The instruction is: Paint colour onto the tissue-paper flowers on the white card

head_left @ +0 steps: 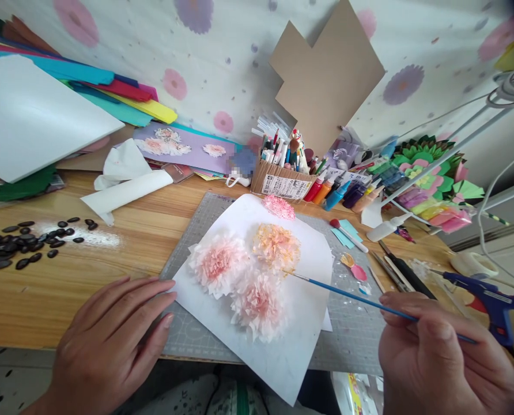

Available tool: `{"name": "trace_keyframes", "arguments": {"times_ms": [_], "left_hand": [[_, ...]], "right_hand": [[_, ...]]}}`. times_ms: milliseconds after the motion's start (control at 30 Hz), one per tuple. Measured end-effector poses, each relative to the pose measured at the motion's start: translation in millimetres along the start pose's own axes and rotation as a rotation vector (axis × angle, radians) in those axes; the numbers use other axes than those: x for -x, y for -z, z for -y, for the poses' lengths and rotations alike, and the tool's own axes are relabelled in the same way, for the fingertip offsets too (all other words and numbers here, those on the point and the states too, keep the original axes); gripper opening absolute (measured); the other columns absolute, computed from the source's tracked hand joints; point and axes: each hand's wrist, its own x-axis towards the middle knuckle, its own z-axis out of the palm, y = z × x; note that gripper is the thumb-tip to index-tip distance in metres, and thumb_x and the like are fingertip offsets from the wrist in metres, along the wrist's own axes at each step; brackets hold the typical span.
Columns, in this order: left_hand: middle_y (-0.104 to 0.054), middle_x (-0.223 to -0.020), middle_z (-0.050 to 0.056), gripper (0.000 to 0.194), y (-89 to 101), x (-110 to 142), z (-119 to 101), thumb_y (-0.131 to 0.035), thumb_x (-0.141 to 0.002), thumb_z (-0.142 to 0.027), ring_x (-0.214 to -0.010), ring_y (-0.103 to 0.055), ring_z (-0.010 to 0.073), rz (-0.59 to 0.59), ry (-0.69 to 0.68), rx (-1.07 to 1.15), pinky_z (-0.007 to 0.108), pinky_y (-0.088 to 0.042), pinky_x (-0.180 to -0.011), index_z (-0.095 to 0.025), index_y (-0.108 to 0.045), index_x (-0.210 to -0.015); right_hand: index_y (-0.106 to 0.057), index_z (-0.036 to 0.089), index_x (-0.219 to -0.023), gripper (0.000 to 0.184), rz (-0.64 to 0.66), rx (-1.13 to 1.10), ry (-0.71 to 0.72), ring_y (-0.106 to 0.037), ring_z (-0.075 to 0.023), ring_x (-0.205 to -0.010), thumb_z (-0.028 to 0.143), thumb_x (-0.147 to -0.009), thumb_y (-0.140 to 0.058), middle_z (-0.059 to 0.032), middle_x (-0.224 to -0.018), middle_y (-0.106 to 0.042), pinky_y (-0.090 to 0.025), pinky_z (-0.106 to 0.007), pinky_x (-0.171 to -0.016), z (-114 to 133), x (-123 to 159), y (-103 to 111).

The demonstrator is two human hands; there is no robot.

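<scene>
Between the thumb and fingers of my right hand (442, 346) is a thin blue paintbrush (352, 295). Its tip reaches the lower edge of a paper flower with orange-yellow petal edges (276, 246). Two pink-centred white paper flowers, one at left (219, 260) and one in front (260, 302), sit beside it on a white paper sheet (283, 360). A small pink flower piece (278, 207) lies at the sheet's far edge. My left hand (118, 331) rests flat with fingers stretched, its fingertips at the sheet's left edge.
Under the sheet is a grey cutting mat (181, 323). Dark pebbles (23, 245) lie at left. Paint bottles (337, 195) and a cardboard box of pens (283, 180) stand behind. Paint spoons (354, 268), a white bottle (386, 227) and a blue glue gun (490, 297) are at right.
</scene>
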Motion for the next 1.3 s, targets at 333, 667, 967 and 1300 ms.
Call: {"name": "trace_keyframes", "arguments": {"times_ms": [333,667,967,1300], "left_hand": [[-0.079,-0.112,0.01,0.022,0.5,-7,-3,-0.064,-0.093,-0.022,-0.099,-0.072,0.0274,-0.018,-0.055,-0.019,0.046,-0.045,-0.113,-0.019,-0.069,-0.114],[-0.079,-0.115,0.013,0.02,1.6,-8,-4,-0.062,-0.094,-0.016,-0.098,-0.074,0.0292,0.036,-0.062,-0.014,0.052,-0.047,-0.109,-0.017,-0.068,-0.113],[-0.079,-0.117,0.012,0.019,1.6,-6,-4,-0.063,-0.094,-0.017,-0.1,-0.074,0.0315,0.021,-0.054,0.005,0.055,-0.049,-0.104,-0.018,-0.067,-0.113],[-0.079,-0.117,0.013,0.02,1.6,-6,-4,-0.064,-0.093,-0.016,-0.1,-0.074,0.0326,0.009,-0.049,0.026,0.058,-0.05,-0.103,-0.017,-0.067,-0.113]], "right_hand": [[-0.069,0.014,-0.076,0.015,0.009,-0.006,0.123,-0.068,-0.0176,-0.062,0.021,-0.088,-0.068,-0.0022,-0.069,-0.071,-0.05,-0.031,-0.054,-5,-5,5],[-0.069,0.015,-0.079,0.009,0.093,0.076,0.175,-0.067,-0.0175,-0.069,0.016,-0.088,-0.07,-0.0013,-0.073,-0.07,-0.055,-0.038,-0.073,25,-5,5],[-0.07,0.015,-0.082,0.007,0.225,0.188,0.322,-0.069,-0.02,-0.075,0.012,-0.088,-0.069,-0.0029,-0.074,-0.067,-0.055,-0.039,-0.073,38,-5,10],[-0.07,0.015,-0.087,0.008,0.42,0.176,0.431,-0.067,-0.0175,-0.072,0.008,-0.087,-0.067,-0.0022,-0.078,-0.067,-0.053,-0.036,-0.07,42,-14,11]]}}
